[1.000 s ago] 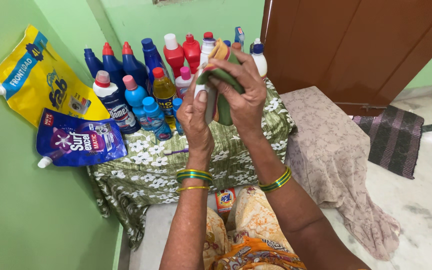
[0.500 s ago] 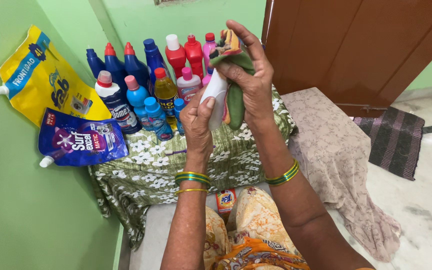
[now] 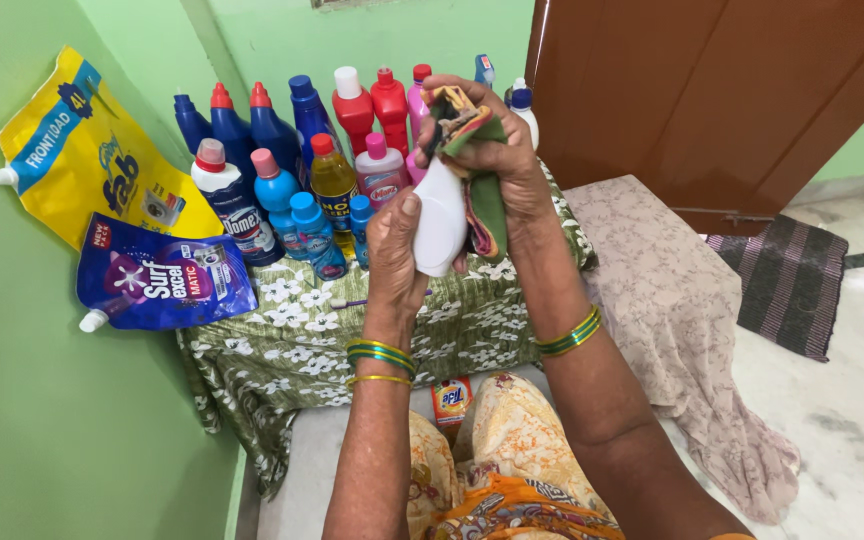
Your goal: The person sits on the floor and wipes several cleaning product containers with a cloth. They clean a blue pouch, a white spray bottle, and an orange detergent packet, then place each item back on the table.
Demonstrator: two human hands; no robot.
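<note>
Left hand (image 3: 395, 245) clasping white bottle (image 3: 439, 222), right hand (image 3: 497, 165) gripping green cloth (image 3: 484, 205) against it, contents unseen

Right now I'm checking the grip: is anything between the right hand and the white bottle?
Yes. A green and yellow cloth lies between the right hand and the white bottle; the left hand holds the bottle bare.
</note>
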